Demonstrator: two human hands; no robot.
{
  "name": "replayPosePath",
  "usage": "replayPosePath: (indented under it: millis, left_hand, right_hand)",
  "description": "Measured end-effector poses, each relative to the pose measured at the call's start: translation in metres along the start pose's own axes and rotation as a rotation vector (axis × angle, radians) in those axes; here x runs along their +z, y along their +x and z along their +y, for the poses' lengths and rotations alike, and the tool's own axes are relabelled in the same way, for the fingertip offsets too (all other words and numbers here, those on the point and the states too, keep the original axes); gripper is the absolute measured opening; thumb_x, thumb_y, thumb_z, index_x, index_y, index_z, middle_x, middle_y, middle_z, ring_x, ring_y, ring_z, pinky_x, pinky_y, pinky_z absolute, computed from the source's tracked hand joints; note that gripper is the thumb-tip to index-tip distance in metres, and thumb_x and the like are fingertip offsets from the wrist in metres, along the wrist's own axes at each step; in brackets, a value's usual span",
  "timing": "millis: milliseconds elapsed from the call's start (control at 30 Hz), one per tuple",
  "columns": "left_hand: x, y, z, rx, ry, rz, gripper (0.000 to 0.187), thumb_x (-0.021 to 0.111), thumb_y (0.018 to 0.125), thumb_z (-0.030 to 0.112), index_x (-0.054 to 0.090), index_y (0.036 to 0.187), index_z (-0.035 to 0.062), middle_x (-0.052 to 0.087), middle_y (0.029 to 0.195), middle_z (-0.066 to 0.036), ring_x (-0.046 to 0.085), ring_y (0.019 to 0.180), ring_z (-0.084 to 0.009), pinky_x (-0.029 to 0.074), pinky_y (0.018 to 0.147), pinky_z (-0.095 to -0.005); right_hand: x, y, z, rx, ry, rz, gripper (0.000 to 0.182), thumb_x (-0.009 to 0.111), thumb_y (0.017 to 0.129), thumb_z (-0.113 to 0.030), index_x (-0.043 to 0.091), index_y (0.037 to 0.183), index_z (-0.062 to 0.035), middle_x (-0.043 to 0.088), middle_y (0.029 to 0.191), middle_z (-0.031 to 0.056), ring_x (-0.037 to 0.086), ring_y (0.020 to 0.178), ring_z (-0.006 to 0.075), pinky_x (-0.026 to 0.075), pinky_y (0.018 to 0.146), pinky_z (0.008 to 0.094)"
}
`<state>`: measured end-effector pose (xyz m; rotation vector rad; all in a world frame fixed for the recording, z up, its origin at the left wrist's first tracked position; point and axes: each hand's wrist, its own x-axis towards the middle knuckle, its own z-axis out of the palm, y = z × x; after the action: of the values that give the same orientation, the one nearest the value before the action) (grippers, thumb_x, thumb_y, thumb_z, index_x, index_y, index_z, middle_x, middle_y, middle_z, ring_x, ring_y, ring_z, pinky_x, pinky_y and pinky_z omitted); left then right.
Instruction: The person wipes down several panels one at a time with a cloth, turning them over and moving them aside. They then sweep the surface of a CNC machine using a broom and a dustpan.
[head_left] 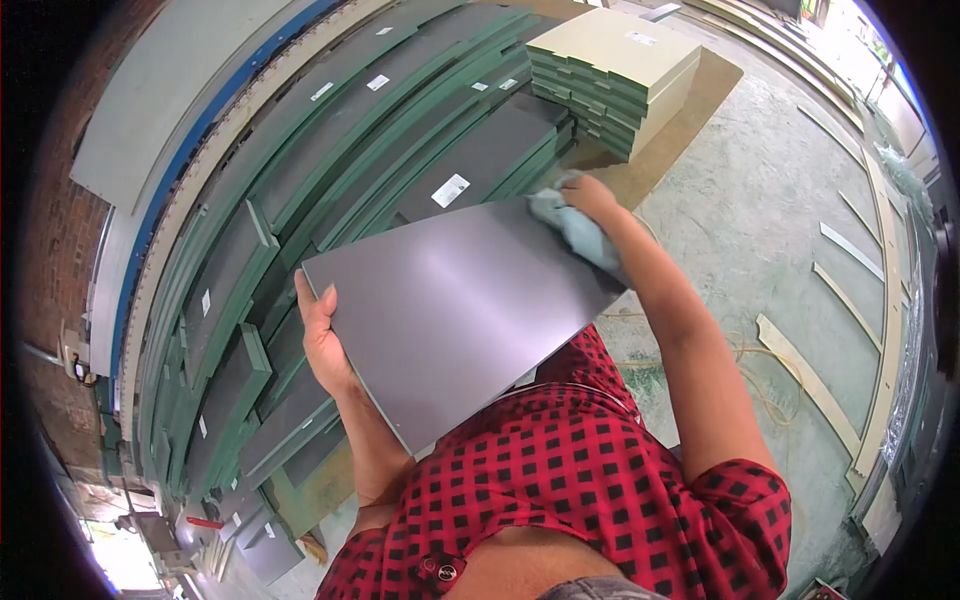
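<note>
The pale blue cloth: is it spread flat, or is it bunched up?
Bunched up: the cloth shows folds, gathered under the right hand at an edge of the grey panel.

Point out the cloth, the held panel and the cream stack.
Cloth [578, 230]: head view, middle of its bunched fabric.
Held panel [465, 305]: head view, middle of its shiny upper face.
Cream stack [615, 54]: head view, its top face.

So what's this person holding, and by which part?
The left hand holds the grey panel by its left edge, near the far corner; the right hand grips a pale blue cloth by its upper end.
</note>
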<state>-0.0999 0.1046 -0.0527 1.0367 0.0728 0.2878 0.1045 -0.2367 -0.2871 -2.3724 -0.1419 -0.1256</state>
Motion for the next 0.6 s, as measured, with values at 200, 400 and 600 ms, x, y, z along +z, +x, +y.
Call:
replayPosePath:
  millis: [200, 400, 600]
  left_hand:
    - [0.001, 0.002, 0.000, 0.003, 0.015, -0.013, 0.075, 0.045, 0.080, 0.004, 0.006, 0.144, 0.0093, 0.039, 0.130, -0.015, 0.052, 0.107, -0.0267, 0.045, 0.089, -0.0376]
    - [0.001, 0.004, 0.000, 0.041, 0.019, 0.010, 0.074, 0.045, 0.080, 0.004, 0.010, 0.144, 0.0113, 0.044, 0.124, -0.015, 0.054, 0.103, -0.0257, 0.045, 0.088, -0.0371]
    - [0.002, 0.004, 0.001, 0.021, 0.026, -0.019, 0.072, 0.044, 0.079, 0.003, 0.012, 0.144, 0.0124, 0.051, 0.114, -0.015, 0.055, 0.099, -0.0261, 0.046, 0.086, -0.0370]
  right_hand:
    - [-0.030, -0.050, 0.010, 0.128, 0.024, 0.023, 0.032, 0.053, 0.078, -0.031, 0.066, 0.094, -0.0072, 0.062, 0.095, 0.0199, 0.059, 0.088, 0.0363, 0.046, 0.079, 0.0413]
    - [-0.085, -0.148, 0.042, 0.160, 0.031, -0.057, 0.024, 0.056, 0.075, -0.018, 0.063, 0.082, 0.0034, 0.060, 0.069, 0.0200, 0.059, 0.063, 0.0198, 0.046, 0.063, 0.0349]
    - [-0.140, -0.150, 0.035, 0.292, 0.020, 0.177, 0.023, 0.056, 0.073, -0.017, 0.060, 0.071, 0.0055, 0.053, 0.058, 0.0156, 0.051, 0.057, 0.0151, 0.043, 0.056, 0.0350]
